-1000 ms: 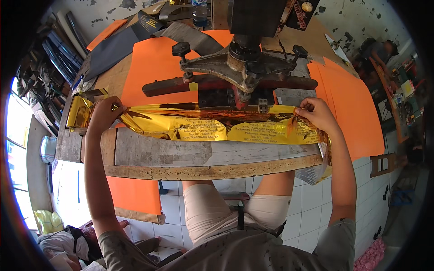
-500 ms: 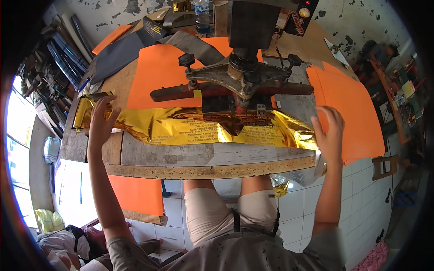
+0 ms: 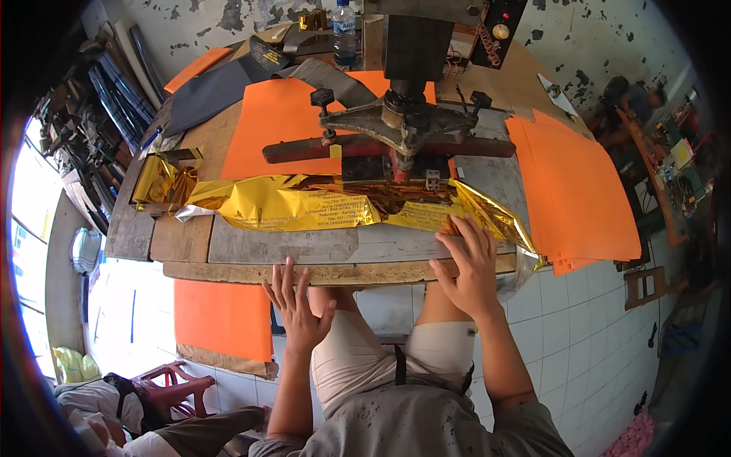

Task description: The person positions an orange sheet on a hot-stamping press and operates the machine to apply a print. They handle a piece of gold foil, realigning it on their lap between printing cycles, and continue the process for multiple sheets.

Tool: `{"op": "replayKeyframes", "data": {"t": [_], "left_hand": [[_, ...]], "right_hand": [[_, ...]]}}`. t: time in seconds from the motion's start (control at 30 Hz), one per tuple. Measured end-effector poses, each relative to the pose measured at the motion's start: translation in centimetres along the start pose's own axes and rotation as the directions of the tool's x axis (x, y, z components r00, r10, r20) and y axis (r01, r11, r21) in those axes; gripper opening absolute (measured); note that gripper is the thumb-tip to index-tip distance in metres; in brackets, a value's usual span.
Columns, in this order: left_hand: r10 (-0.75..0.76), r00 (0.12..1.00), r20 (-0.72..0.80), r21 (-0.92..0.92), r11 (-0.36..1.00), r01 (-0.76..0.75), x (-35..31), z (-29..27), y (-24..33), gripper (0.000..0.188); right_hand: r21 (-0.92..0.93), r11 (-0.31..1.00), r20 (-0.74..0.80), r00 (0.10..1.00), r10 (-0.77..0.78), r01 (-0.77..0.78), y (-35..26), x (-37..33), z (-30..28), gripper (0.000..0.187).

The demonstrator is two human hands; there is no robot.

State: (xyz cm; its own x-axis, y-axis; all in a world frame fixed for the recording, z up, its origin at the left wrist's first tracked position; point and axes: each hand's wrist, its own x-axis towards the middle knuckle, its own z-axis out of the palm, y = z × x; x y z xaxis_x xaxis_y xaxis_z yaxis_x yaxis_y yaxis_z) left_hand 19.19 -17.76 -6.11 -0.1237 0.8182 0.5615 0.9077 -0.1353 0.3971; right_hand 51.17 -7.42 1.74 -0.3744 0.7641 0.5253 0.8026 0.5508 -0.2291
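Observation:
A long strip of gold foil (image 3: pixel 304 206), wrinkled and marked with rows of print, lies across the bench under the press head. Its left end bunches up into a crumpled gold roll (image 3: pixel 161 181); the right end hangs by the bench edge. My right hand (image 3: pixel 470 273) is open over the front of the bench, fingertips at the foil's lower edge; whether they touch it I cannot tell. Fingers spread, my left hand (image 3: pixel 298 308) is at the wooden front edge (image 3: pixel 343 273), holding nothing. The press (image 3: pixel 407 129) has a dark crossbar above an orange sheet (image 3: pixel 282 126).
Stacked orange sheets (image 3: pixel 571 190) lie on the bench's right side. Behind the press stands a water bottle (image 3: pixel 344 34), with dark sheets (image 3: pixel 205 91) to its left. More orange sheets (image 3: pixel 221 316) sit below the bench at left. Another person (image 3: pixel 106 411) is at lower left.
Both hands have left the foil's ends and come inward, the left one also toward me. The foil's left part is now more crumpled, and its front edge sits a little farther back.

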Motion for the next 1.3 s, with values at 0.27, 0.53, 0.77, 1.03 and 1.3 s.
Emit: {"op": "replayKeyframes", "data": {"t": [0.27,0.53,0.77,1.03,1.3], "left_hand": [[0.011,0.998,0.057,0.062,0.998,-0.015,-1.0,0.5,-0.3,0.071],[0.022,1.0,-0.004,-0.015,1.0,-0.022,-0.9,-0.4,0.7,0.067],[-0.097,0.993,-0.074,-0.642,0.766,0.027,-5.0,0.4,6.1,0.04],[-0.084,0.839,0.538,-0.836,-0.184,0.517,-4.0,-0.5,9.1,0.096],[-0.213,0.903,0.372,-0.878,-0.395,0.268,-4.6,-5.8,4.6,0.1]], "right_hand": [[0.02,0.999,0.077,0.996,-0.043,0.042,-0.2,-0.4,0.2,0.051],[0.038,0.99,0.04,0.99,-0.134,0.133,-2.9,-0.9,-1.5,0.053],[0.126,0.972,0.124,0.969,-0.215,0.2,-6.7,-5.9,-5.1,0.048],[0.329,0.918,0.103,0.958,-0.268,0.221,-8.9,-11.6,-7.1,0.036],[0.55,0.789,0.087,0.921,-0.379,0.273,-9.4,-14.2,-5.9,0.028]]}}
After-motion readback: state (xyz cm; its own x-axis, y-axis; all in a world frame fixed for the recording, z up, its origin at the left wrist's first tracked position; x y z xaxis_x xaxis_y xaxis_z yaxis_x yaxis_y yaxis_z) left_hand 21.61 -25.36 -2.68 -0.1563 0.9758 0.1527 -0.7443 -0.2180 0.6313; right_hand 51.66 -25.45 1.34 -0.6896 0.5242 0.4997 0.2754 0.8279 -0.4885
